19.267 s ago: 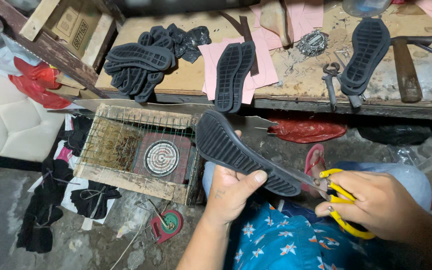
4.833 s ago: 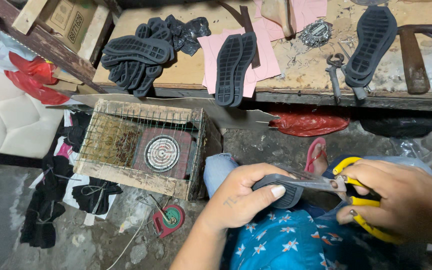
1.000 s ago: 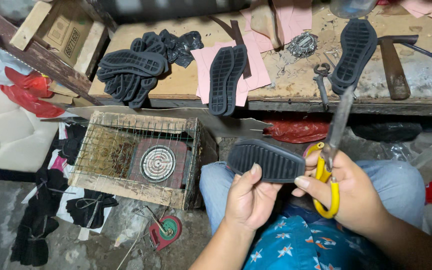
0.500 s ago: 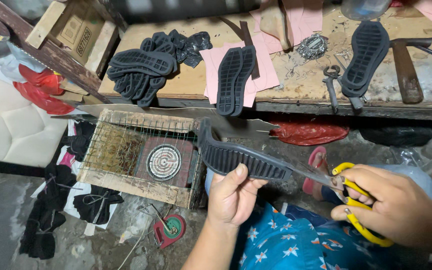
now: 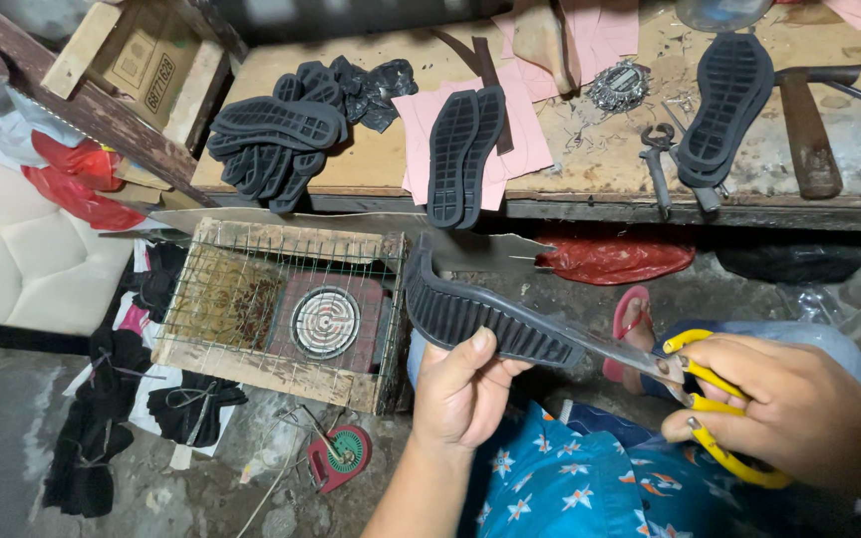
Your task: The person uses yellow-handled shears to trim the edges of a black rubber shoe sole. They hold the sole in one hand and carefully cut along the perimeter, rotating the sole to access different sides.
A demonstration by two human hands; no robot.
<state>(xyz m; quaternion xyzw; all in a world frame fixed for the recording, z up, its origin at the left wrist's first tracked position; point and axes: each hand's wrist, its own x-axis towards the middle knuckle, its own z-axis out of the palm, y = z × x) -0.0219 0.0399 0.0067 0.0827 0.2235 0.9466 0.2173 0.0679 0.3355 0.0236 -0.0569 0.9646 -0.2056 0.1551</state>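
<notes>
Black rubber sole (image 5: 490, 319) hangs in open air below the table (image 5: 610, 174) edge. Left hand (image 5: 462, 389) pinches its rim; right hand (image 5: 799, 408) grips yellow scissors (image 5: 695, 394), blades at the sole's end.

We see a worn wooden bench (image 5: 590, 169) carrying a pile of black soles (image 5: 276, 139), pink sheets (image 5: 520, 130), a sole pair (image 5: 465, 154), pincers (image 5: 658, 159) and a hammer (image 5: 809, 130).
</notes>
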